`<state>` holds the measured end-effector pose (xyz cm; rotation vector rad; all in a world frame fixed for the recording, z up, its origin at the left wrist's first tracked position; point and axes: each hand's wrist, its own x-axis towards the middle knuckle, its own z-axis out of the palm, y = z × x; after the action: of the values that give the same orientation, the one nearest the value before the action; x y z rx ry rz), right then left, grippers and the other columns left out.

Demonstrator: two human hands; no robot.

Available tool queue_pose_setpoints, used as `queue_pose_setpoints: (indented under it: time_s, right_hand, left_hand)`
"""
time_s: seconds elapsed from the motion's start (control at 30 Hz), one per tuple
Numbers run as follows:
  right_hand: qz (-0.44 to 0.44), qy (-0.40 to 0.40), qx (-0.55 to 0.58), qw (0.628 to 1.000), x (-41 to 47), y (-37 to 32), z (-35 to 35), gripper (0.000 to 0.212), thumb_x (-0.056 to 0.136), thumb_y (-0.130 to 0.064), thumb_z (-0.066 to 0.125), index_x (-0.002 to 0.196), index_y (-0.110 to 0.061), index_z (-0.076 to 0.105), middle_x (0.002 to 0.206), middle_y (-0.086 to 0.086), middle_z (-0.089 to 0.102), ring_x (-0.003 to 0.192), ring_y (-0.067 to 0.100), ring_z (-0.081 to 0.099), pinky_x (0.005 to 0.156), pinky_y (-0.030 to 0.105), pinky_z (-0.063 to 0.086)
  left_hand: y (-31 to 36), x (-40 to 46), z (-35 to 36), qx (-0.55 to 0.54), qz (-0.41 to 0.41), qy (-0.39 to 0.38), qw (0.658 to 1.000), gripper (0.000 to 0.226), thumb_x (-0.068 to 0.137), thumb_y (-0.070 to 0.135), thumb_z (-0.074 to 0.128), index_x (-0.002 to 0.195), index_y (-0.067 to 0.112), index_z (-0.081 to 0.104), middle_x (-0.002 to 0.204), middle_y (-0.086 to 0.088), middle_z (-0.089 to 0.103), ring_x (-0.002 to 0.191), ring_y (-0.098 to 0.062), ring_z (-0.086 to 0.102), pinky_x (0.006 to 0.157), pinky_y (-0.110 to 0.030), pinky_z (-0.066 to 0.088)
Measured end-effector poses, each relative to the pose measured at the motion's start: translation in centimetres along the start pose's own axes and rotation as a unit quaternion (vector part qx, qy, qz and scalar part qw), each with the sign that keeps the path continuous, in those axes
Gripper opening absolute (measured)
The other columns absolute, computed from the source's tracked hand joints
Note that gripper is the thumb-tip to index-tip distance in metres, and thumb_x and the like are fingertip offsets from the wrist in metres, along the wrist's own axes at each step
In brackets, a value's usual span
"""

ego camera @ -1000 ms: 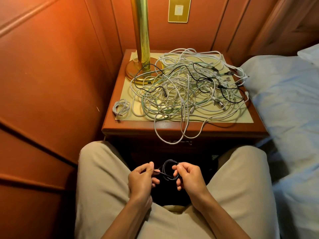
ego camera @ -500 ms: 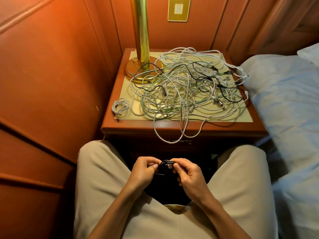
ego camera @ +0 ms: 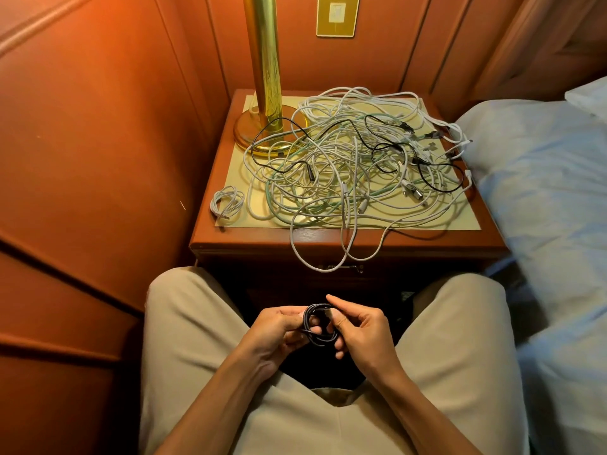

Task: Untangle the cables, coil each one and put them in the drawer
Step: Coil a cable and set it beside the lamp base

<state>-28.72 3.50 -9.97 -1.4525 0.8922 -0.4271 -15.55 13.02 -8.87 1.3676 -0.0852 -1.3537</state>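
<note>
Holding black cable coil [ego camera: 319, 326] upright, both hands

Left hand [ego camera: 276, 330] and right hand [ego camera: 363, 333] hold black coil [ego camera: 317, 326].

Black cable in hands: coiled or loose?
Coiled: black cable forms small stacked loops, gripped by left hand and right hand.
</note>
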Motion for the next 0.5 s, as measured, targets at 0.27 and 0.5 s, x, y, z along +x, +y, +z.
queue_pose_setpoints:
  time_s: [0.27, 0.5]
  right_hand:
    - [0.025, 0.028, 0.058, 0.998, -0.15, -0.44, -0.2, 0.018, 0.095, -0.004, 0.061, 0.107, -0.013, 0.071, 0.08, 0.008, 0.076, 0.053, 0.014, 0.064, 0.049, 0.027, 0.056]
    - [0.034, -0.04, -0.024, 0.998, 0.08, -0.13, -0.09, 0.04, 0.09, -0.011, 0.07, 0.127, -0.023, 0.062, 0.108, -0.001, 0.073, 0.089, 0.014, 0.074, 0.061, 0.03, 0.06]
  left_hand:
    - [-0.63, -0.14, 0.65, 0.112, 0.146, 0.009, 0.983, 0.031, 0.101, 0.027, 0.053, 0.103, 0.004, 0.075, 0.095, -0.015, 0.075, 0.095, -0.026, 0.073, 0.089, -0.038, 0.058]
    - [-0.74, 0.3, 0.22, 0.173, 0.19, 0.093, 0.962, 0.017, 0.097, 0.017, 0.06, 0.1, 0.01, 0.075, 0.086, -0.005, 0.077, 0.084, -0.019, 0.074, 0.079, -0.034, 0.06]
